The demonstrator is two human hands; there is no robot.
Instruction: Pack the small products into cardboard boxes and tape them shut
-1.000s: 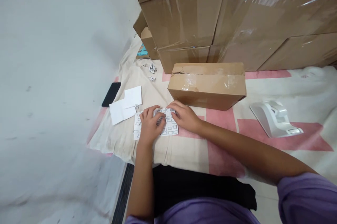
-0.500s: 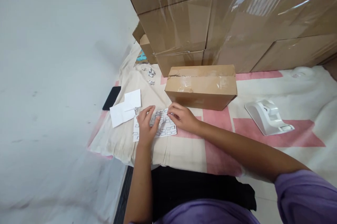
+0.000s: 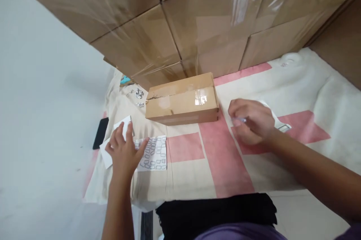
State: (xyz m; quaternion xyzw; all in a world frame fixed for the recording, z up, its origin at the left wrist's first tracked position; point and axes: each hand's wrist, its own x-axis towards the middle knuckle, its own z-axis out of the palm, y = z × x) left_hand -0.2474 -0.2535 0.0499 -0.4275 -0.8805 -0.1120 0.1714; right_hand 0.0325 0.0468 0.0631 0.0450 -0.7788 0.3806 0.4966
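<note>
My left hand (image 3: 123, 151) lies spread, palm down, over the left part of a white sheet (image 3: 158, 153) covered with small drawn rectangles. Beneath and beyond its fingers are plain white papers (image 3: 106, 153). My right hand (image 3: 255, 121) is raised over the cloth, right of the small cardboard box (image 3: 180, 99). Its fingers are closed on a small pale piece (image 3: 241, 119), too blurred to name. Behind that hand, a white tape dispenser (image 3: 283, 126) is mostly hidden.
Wrapped, stacked cardboard boxes (image 3: 208, 29) stand like a wall behind. A black phone (image 3: 100, 133) rests at the cloth's left edge, beside the pale wall. Crumpled silvery bits (image 3: 139, 93) lie left of the small box. A white roll (image 3: 291, 58) sits at the back right.
My right hand has moved from the drawn sheet to the right, in front of the tape dispenser. My left hand has spread out over the papers. The view has swung to the right.
</note>
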